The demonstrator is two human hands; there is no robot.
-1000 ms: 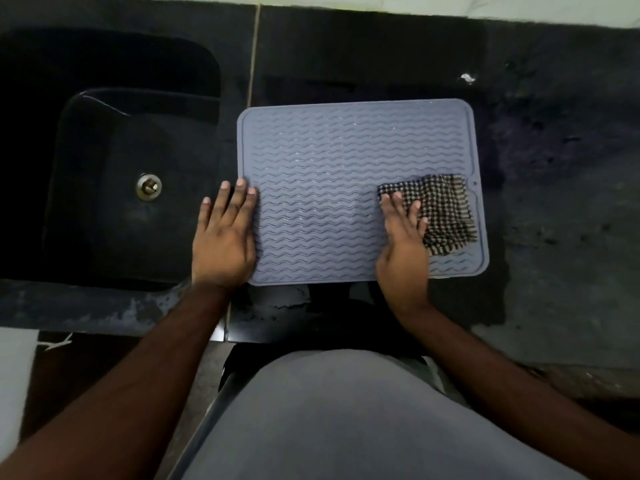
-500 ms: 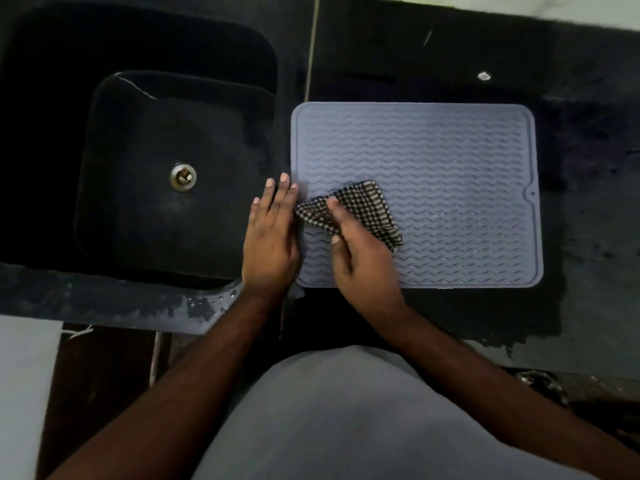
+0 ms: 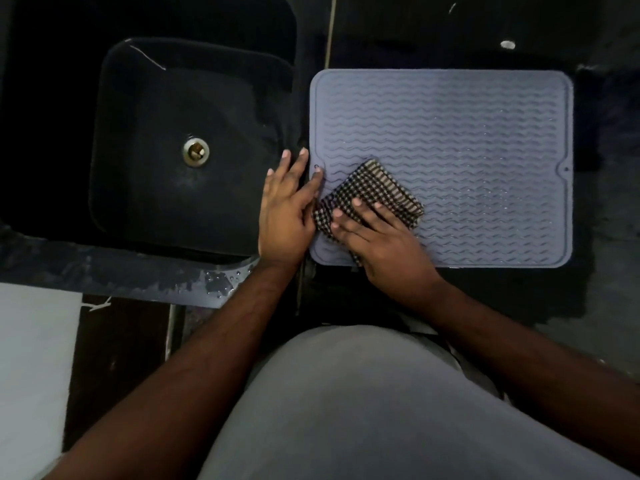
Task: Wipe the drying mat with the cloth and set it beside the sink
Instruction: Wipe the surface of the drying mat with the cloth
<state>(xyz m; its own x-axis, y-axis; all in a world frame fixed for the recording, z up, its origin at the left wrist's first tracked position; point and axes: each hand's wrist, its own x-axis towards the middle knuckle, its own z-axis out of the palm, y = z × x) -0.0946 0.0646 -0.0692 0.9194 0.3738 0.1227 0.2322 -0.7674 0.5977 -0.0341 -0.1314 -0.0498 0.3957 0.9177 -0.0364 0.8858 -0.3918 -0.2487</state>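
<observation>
Covering part of the folded black-and-cream checked cloth [image 3: 372, 192], the right hand [image 3: 382, 242] hides the cloth's near portion and the mat's near-left corner area beneath it. Far rim of the black stone sink [image 3: 104, 140] is cut off by the frame edge; basin interior is dark, only the round metal drain [image 3: 196, 151] reads clearly. Small pale speck [image 3: 507, 44] on the dark stone countertop [image 3: 609, 237] beyond the mat's far right corner: cannot identify.

Grey rectangular silicone drying mat [image 3: 450, 140]: lies flat on the countertop, just beside the sink's right side. Wavy raised ridges, raised border, rounded corners, small notch with hole midway on the right and left edges. Fine droplets glint on the right half.

Right hand: fingers straight, spread, pressing the cloth flat onto the mat near its left edge. Left hand [image 3: 285, 209]: flat, fingers extended, resting along the mat's left edge, one fingertip on the border.
</observation>
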